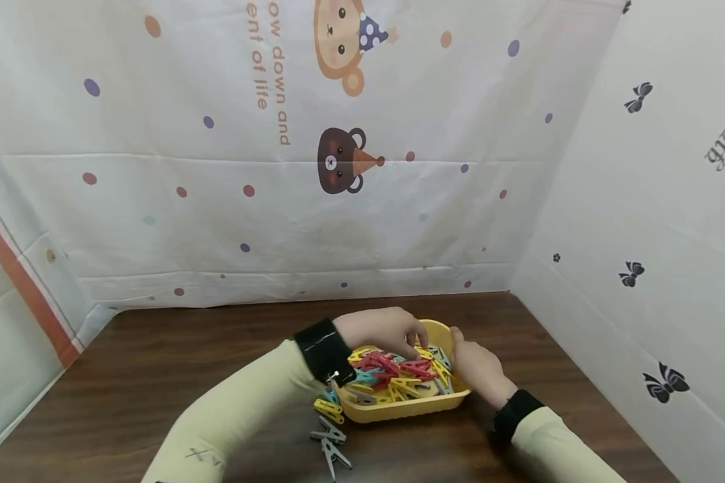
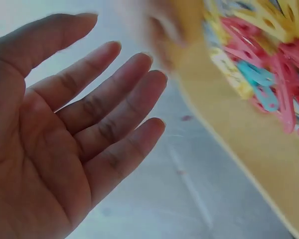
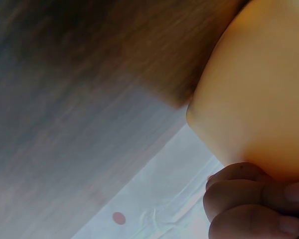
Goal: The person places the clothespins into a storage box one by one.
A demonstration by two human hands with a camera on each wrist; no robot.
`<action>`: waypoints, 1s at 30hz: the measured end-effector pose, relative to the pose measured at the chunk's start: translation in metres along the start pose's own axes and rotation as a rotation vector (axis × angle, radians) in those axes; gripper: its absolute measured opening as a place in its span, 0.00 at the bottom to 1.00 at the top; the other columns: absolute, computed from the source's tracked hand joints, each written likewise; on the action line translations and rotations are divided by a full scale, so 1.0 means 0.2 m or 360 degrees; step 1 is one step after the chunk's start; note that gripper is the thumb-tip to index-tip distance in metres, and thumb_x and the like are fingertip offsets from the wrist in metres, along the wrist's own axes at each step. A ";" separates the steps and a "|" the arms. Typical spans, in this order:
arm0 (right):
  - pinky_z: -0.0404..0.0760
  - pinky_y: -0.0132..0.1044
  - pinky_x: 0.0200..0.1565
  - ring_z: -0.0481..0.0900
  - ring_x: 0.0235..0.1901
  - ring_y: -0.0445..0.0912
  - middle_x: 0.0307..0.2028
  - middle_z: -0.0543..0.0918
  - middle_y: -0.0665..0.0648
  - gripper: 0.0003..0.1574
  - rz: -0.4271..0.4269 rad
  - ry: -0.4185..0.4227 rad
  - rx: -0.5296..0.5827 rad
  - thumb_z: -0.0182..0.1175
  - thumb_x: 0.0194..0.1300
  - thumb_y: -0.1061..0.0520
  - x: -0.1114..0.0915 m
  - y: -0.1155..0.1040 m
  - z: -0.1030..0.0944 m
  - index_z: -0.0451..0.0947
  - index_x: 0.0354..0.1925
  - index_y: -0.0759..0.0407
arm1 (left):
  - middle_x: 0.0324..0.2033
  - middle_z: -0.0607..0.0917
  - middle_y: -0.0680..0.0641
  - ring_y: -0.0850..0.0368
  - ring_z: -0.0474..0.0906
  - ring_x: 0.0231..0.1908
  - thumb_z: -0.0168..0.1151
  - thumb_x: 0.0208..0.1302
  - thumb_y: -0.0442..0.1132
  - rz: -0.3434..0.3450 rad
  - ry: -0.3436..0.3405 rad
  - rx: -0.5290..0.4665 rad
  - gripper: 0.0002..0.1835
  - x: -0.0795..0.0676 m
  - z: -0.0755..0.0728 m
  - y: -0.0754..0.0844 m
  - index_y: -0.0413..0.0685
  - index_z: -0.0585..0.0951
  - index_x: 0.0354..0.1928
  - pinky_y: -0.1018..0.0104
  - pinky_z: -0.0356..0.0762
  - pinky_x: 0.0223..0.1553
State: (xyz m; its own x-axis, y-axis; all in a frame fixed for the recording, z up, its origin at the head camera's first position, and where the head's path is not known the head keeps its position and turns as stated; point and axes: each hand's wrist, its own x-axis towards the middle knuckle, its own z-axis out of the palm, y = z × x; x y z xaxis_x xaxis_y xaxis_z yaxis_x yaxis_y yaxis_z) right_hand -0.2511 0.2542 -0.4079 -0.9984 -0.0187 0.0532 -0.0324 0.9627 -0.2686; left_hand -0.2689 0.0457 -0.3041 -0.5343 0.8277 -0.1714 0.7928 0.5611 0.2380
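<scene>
A yellow plastic basket (image 1: 407,406) filled with red, yellow, blue and grey clothespins (image 1: 382,367) stands on the table. Over the clothespins is my left hand (image 1: 387,330); in the left wrist view the same hand (image 2: 84,129) shows an empty palm and loosely extended fingers beside the basket wall (image 2: 224,134). My right hand (image 1: 480,365) grips the basket's right side, thumb up at the rim. In the right wrist view, curled fingers of the right hand (image 3: 254,201) lie against the outside of the basket (image 3: 259,89).
Left of the basket, on the brown wooden table (image 1: 175,382), lie a yellow clothespin (image 1: 329,410) and grey clothespins (image 1: 333,456), with a bluish one partly hidden by the left wrist. Patterned white sheets (image 1: 266,221) hang behind and at the sides.
</scene>
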 end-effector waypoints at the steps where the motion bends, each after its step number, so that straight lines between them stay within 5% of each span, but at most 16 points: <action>1: 0.66 0.36 0.20 0.70 0.17 0.47 0.18 0.74 0.56 0.34 0.0004 -0.0002 -0.0007 0.48 0.75 0.60 -0.01 0.00 0.00 0.58 0.73 0.72 | 0.40 0.88 0.50 0.66 0.77 0.33 0.64 0.71 0.41 0.0033 0.0018 -0.0011 0.15 -0.05 -0.01 0.01 0.48 0.85 0.56 0.75 0.75 0.37; 9: 0.64 0.36 0.21 0.69 0.18 0.47 0.18 0.74 0.56 0.35 0.0018 -0.0008 -0.0002 0.47 0.75 0.60 -0.01 0.01 -0.02 0.56 0.74 0.72 | 0.39 0.89 0.51 0.67 0.80 0.35 0.66 0.68 0.38 0.0237 -0.0011 0.0138 0.12 -0.39 0.07 0.08 0.49 0.86 0.52 0.79 0.74 0.39; 16: 0.66 0.36 0.21 0.70 0.18 0.47 0.18 0.74 0.56 0.35 0.0026 -0.0029 -0.0005 0.47 0.75 0.59 0.00 0.00 -0.01 0.56 0.75 0.71 | 0.40 0.89 0.58 0.73 0.79 0.39 0.71 0.63 0.34 0.0089 -0.0146 0.0094 0.13 -0.58 0.27 0.03 0.54 0.88 0.49 0.78 0.77 0.42; 21: 0.66 0.37 0.21 0.71 0.19 0.48 0.20 0.74 0.56 0.35 0.0020 -0.0032 -0.0032 0.47 0.75 0.59 0.02 0.00 -0.02 0.56 0.74 0.71 | 0.39 0.88 0.61 0.75 0.78 0.39 0.69 0.63 0.32 0.0049 -0.0066 0.0140 0.12 -0.64 0.40 -0.01 0.57 0.89 0.45 0.78 0.77 0.39; 30: 0.65 0.36 0.21 0.70 0.19 0.48 0.20 0.73 0.56 0.34 0.0024 -0.0065 0.0004 0.47 0.75 0.59 0.01 -0.01 -0.01 0.56 0.74 0.71 | 0.29 0.82 0.62 0.75 0.71 0.29 0.69 0.65 0.37 0.0283 0.0089 0.0486 0.07 -0.64 0.62 -0.14 0.61 0.88 0.38 0.79 0.69 0.27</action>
State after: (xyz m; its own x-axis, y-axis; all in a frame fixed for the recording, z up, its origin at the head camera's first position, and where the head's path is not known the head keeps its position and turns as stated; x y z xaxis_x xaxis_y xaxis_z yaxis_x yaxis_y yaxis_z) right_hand -0.2539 0.2527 -0.4051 -0.9998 -0.0152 0.0096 -0.0173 0.9623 -0.2715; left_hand -0.1864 -0.0765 -0.4080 -0.3886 0.9161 -0.0985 0.9214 0.3867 -0.0386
